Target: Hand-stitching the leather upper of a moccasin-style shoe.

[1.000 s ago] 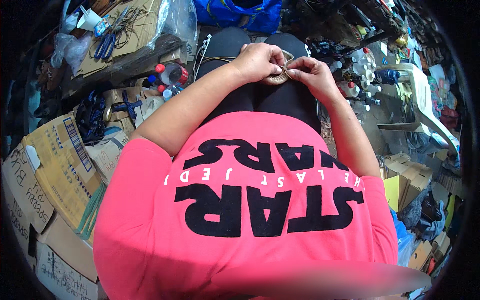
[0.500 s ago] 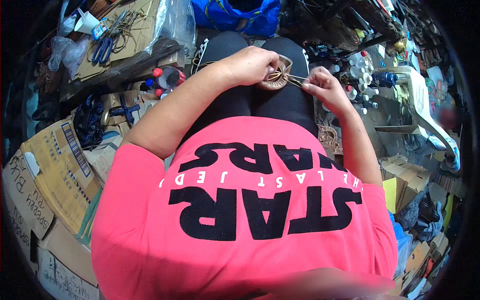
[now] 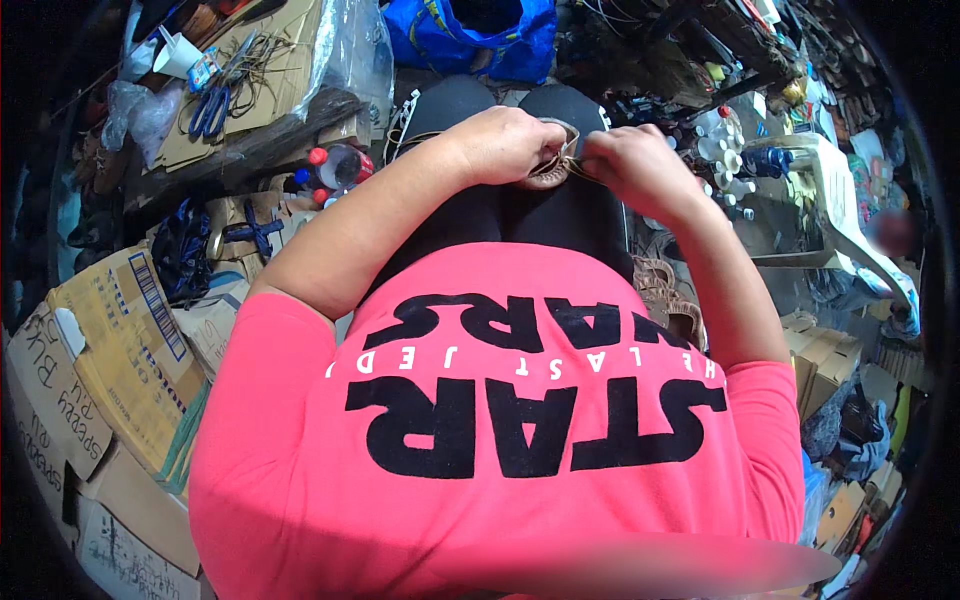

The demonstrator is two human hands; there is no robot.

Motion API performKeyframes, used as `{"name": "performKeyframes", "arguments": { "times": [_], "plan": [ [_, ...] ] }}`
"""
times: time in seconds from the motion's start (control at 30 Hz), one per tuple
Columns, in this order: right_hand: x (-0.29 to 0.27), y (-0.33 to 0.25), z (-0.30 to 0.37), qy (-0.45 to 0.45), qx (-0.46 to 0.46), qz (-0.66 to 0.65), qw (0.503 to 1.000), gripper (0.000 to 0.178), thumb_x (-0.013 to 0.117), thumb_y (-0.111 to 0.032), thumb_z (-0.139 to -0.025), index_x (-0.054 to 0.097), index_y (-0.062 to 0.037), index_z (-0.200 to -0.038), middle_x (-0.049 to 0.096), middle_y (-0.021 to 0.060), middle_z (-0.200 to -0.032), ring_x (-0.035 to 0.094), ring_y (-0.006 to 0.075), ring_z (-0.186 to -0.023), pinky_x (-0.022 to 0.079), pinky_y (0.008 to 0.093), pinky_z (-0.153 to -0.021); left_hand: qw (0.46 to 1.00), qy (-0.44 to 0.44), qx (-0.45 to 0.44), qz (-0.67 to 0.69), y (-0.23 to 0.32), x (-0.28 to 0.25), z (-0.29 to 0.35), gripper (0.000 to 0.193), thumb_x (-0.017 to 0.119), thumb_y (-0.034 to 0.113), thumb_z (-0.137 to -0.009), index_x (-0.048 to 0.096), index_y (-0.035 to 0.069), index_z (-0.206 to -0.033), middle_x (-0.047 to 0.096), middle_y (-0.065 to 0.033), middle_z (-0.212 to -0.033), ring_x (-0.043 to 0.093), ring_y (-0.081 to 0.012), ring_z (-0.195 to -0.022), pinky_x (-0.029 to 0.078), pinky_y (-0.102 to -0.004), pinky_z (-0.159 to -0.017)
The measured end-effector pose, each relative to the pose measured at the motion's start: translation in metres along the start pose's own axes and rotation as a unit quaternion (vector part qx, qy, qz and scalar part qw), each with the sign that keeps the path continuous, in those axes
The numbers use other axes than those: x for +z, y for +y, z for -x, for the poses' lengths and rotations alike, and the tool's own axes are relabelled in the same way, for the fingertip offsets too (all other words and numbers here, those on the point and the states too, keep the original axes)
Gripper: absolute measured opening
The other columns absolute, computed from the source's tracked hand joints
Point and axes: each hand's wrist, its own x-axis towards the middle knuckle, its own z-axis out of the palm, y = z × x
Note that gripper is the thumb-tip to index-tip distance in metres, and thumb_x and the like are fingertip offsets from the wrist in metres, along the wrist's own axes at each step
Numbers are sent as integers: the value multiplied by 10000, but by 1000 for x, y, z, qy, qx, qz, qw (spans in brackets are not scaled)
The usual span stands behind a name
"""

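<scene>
A small tan leather shoe [image 3: 549,177], with stitching along its rim, rests on my black-clad thighs. My left hand [image 3: 512,146] is closed on its far left side, covering much of the opening. Thin pale cord [image 3: 570,160] gathers at the shoe's right edge. There my right hand [image 3: 636,166] is closed, its curled fingertips against the cord and close to the shoe. Its back hides exactly how the cord is pinched. A loose strand also trails left from behind my left wrist.
Blue-handled scissors [image 3: 211,112] and loose cords lie on cardboard at the far left. Bottles stand beside both knees, a blue bag [image 3: 470,45] beyond them. Brown shoes [image 3: 668,295] sit by my right hip. A white plastic chair [image 3: 835,190] is at right, cardboard boxes [image 3: 125,345] at left.
My right hand has come in from the right to the shoe's edge and turned its back up. The cord stretched between them is no longer seen taut. My left hand keeps its hold.
</scene>
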Motion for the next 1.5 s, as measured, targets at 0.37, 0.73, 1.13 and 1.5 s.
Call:
{"name": "performKeyframes", "arguments": {
  "times": [0.37, 0.73, 1.13, 1.5],
  "plan": [
    [14, 78, 62, 90, 199, -189, 958, 72, 611, -90, -793, 587, -53, -850, 593, 121, -776, 555, 284, -730, 437, 332, -654, 997, 49, 21, -53, -11, -28, 41, 56, 564, 135, -818, 572, 103, -863, 594, -123, -748, 591, -316, -781, 444, -434, -676],
    [-24, -24, -3, -32, -17, 143, 989, 115, 565, -197, -821, 602, -89, -834, 620, 86, -851, 606, 270, -843, 410, 394, -775, 998, 45, 36, -30, 2, -3, 0, 84, 574, 114, -764, 595, 80, -838, 609, -147, -720, 599, -351, -721, 462, -444, -635],
    [16, 35, 19, 52, -19, 90, 994, 127, 539, -80, -789, 572, -94, -911, 596, 107, -814, 591, 326, -822, 433, 410, -774, 986, 80, 32, -146, -35, -21, 59, 53, 531, 124, -810, 565, 101, -844, 578, -75, -716, 584, -287, -760, 431, -402, -696],
    [-28, 19, -18, 238, -79, -743, 620, 236, 512, -251, -943, 604, -34, -932, 617, 65, -826, 559, 146, -764, 440, 301, -764, 856, 141, 12, 497, 9, -12, 14, 134, 586, 162, -898, 590, 40, -842, 597, -32, -776, 597, -151, -772, 472, -267, -749]
  ]
}}
